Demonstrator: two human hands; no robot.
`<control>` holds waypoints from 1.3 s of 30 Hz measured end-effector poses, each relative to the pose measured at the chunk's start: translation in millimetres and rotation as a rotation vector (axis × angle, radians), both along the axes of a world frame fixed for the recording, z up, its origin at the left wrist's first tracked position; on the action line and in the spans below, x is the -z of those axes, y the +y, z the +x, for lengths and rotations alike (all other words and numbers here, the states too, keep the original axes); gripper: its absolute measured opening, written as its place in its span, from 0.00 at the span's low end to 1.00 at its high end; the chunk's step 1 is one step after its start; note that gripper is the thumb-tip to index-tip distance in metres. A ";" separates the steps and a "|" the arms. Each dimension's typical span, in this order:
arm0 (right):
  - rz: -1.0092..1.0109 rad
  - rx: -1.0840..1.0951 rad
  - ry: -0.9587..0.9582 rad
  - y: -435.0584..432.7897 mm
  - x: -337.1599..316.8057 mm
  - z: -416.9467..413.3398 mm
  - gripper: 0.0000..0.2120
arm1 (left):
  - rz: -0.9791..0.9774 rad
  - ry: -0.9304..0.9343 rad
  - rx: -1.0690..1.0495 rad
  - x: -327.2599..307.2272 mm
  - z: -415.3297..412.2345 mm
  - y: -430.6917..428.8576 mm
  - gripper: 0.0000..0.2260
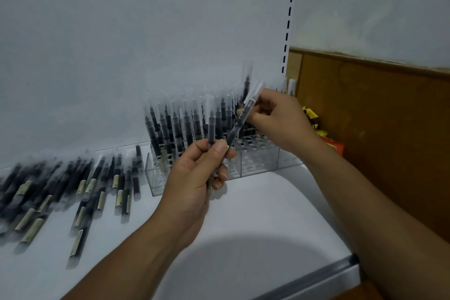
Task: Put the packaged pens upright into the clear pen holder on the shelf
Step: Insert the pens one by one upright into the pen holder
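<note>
You are facing a white shelf (263, 202) whose pale back panel (121, 44) is filling most of your view. A slotted white upright (288, 24) is running up its right edge. Beyond it, a whitish wall (377, 7) is rising over a brown wooden panel (377, 117). Soft, dim light is leaving a rounded shadow (243, 263) across the shelf, beside its grey metal edge strip (316, 277).

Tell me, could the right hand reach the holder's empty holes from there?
Probably yes: the right hand hangs just above the empty holes, nothing between them; the standing pens fill only the rows behind and left.
</note>
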State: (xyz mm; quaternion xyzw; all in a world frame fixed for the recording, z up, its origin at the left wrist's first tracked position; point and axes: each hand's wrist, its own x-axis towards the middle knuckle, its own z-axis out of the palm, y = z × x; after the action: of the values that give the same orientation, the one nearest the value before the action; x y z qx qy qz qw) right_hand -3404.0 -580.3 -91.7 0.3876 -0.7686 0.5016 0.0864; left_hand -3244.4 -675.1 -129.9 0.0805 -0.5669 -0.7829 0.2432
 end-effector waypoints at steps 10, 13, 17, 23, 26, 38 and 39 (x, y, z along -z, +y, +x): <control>0.263 0.021 0.003 0.7 2.1 7.6 0.05 | 0.003 -0.006 -0.012 -1.7 0.6 0.6 0.07; 0.263 0.021 -0.003 1.2 1.6 6.9 0.06 | 0.011 -0.004 -0.007 -0.6 0.8 -0.1 0.06; 0.267 0.023 -0.004 0.5 -0.8 7.0 0.06 | -0.011 -0.003 -0.004 -0.8 -0.1 0.2 0.07; 0.379 -0.022 -0.025 1.1 -1.2 9.9 0.01 | -0.018 -0.008 -0.004 -0.4 -0.7 0.2 0.06; 0.382 -0.032 -0.029 3.3 -0.5 8.0 0.06 | -0.013 -0.009 -0.005 -0.6 -0.9 0.1 0.06; -0.052 -0.478 -0.370 30.2 -12.9 22.3 0.18 | -0.017 -0.015 -0.017 -0.9 0.4 0.5 0.06; -0.079 -0.465 -0.375 27.5 -12.1 23.1 0.17 | -0.024 -0.024 -0.017 -0.6 0.6 0.5 0.06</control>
State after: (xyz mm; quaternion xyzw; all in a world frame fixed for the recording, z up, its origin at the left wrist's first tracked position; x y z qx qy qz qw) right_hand -3380.9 -552.8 -79.5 0.4503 -0.6416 0.6002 -0.1593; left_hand -3243.8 -674.6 -129.3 0.0919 -0.5785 -0.7730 0.2439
